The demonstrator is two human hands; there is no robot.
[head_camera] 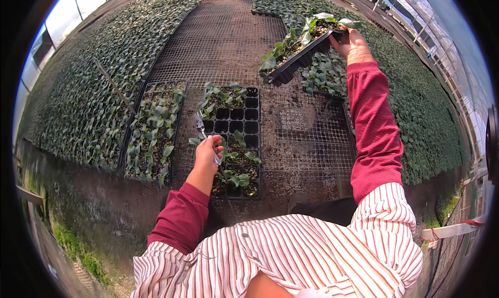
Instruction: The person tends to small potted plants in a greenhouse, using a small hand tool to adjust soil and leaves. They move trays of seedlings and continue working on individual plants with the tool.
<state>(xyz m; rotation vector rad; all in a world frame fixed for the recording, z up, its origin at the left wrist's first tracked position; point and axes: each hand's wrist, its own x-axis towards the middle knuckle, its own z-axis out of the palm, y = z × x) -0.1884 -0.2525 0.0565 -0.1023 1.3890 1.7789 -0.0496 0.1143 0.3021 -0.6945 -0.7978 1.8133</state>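
My left hand [208, 153] is closed around the handle of a fork [199, 123], its soiled tines pointing away from me. Below that hand lies a black plastic cell tray [260, 161], with seedlings in some cells and several cells empty. Out to the upper right, my right hand [351, 44] grips one end of another black seedling tray [302, 58], raised and tilted, with leafy seedlings and potting mix in it. A third seedling tray [156, 130] rests to the left, full of broad-leaved young plants.
Dense beds of seedlings spread on the left [85, 91] and right [421, 114]. A wire mesh bench top [222, 36] runs between them. A thin wooden stick [113, 83] leans over the left bed. Greenhouse framing [425, 25] curves along the right edge.
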